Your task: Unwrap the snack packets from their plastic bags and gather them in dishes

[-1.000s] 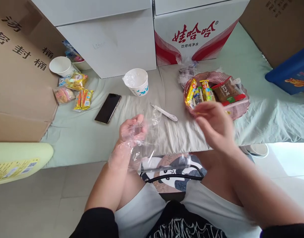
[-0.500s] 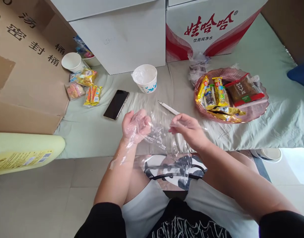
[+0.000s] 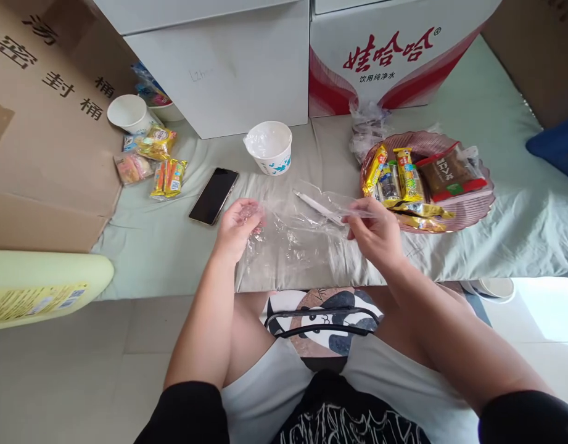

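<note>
left hand (image 3: 237, 223) is clenched on one end of the clear plastic film (image 3: 297, 231); right hand (image 3: 374, 229) pinches the other end, sheet stretched between them just above the cloth-covered surface (image 3: 172, 246). risks: thin film likely tears if pulled harder. white knife (image 3: 317, 207) at 12 o'clock under the film could snag. snack basket (image 3: 469, 206) at 2 o'clock is close to the right hand.

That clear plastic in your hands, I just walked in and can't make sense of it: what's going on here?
A seated person stretches a thin clear plastic sheet between both hands over the pale green cloth-covered surface. The left hand bunches one end; the right hand pinches the other. A white pen-like tool lies under the sheet. Nearby are a black smartphone, a white paper cup and a pink scalloped dish of wrapped snacks.
</note>
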`<action>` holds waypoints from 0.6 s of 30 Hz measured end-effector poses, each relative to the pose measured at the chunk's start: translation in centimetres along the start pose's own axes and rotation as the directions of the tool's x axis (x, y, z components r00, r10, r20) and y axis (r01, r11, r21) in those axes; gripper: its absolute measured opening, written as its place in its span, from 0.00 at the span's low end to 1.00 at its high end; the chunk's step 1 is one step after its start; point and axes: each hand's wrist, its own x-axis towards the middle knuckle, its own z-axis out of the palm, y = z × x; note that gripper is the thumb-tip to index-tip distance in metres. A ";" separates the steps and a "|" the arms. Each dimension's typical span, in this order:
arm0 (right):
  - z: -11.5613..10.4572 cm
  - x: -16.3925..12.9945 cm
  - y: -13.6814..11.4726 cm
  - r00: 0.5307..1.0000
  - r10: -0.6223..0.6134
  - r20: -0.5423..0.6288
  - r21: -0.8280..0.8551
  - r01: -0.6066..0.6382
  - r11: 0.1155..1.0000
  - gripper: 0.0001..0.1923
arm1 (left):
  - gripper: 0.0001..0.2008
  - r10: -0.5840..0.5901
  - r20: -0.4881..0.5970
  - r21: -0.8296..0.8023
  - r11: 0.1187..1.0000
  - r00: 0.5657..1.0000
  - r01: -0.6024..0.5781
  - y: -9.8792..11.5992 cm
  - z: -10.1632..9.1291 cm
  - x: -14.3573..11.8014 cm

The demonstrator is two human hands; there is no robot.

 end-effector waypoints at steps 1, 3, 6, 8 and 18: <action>-0.2 -0.1 0.0 1.000 -0.009 -0.009 -0.003 0.009 1.000 0.08 | 0.22 0.053 -0.060 -0.036 0.998 0.997 -0.056 0.1 0.2 0.2; -0.6 -0.4 0.0 0.998 -0.048 -0.035 0.024 0.049 0.999 0.09 | 0.23 0.150 -0.147 -0.133 0.977 0.978 -0.169 0.4 0.2 0.5; -0.9 -0.6 0.5 0.991 -0.130 -0.029 0.136 0.132 0.982 0.15 | 0.26 0.135 -0.119 -0.205 0.966 0.984 -0.158 0.4 -0.1 0.4; -1.0 -0.5 0.9 0.988 -0.141 0.067 0.132 0.132 0.983 0.19 | 0.25 0.029 -0.054 -0.149 0.988 0.998 -0.036 0.3 -0.1 0.2; -2.5 -0.7 0.1 0.990 -0.097 0.103 0.079 0.089 0.993 0.20 | 0.18 -0.117 -0.076 -0.053 0.992 0.990 0.113 1.5 -0.5 -0.3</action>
